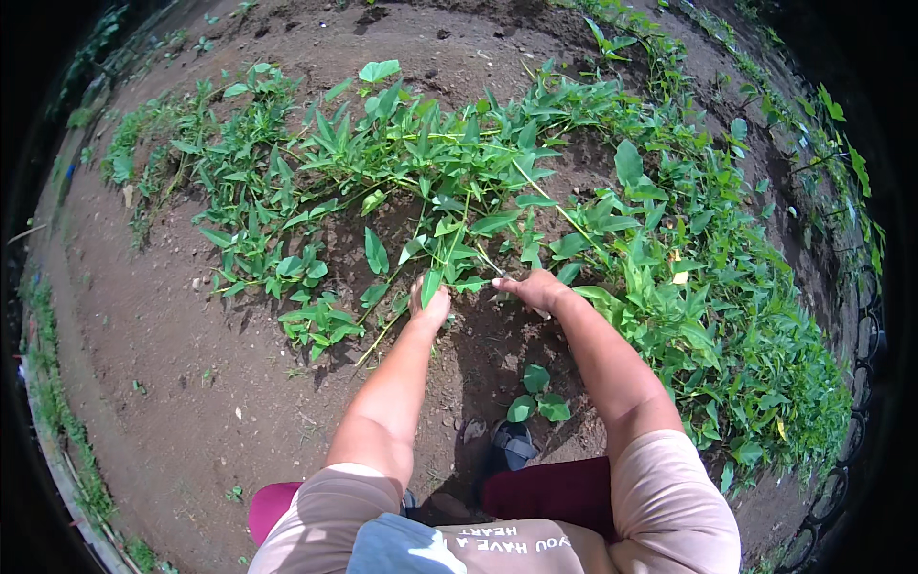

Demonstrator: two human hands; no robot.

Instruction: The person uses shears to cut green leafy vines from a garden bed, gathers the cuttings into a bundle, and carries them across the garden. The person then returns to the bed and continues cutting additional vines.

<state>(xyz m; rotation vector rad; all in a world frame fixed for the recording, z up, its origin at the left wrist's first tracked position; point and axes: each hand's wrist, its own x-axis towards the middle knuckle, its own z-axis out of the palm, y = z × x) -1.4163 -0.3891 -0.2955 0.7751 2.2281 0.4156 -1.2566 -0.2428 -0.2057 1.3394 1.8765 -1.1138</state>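
Note:
A sprawling bed of trailing green plants (421, 158) with long pointed leaves, like water spinach, spreads over brown soil. At its near edge my left hand (432, 304) is closed round leafy stems (449, 251), its fingertips partly covered by a leaf. My right hand (535, 290) is closed just to the right, thumb pointing toward the left hand. A slim pale piece (490, 261) slants up and left from its fingertips; whether it is a stem or a blade I cannot tell. The two hands are apart, low over the soil.
A small broad-leaved plant (537, 397) grows between my arms, near my dark shoe (514, 445). Thicker foliage (755, 364) fills the right side. Bare brown soil (182, 373) lies to the left, with a grassy edging strip (59, 402) beyond it.

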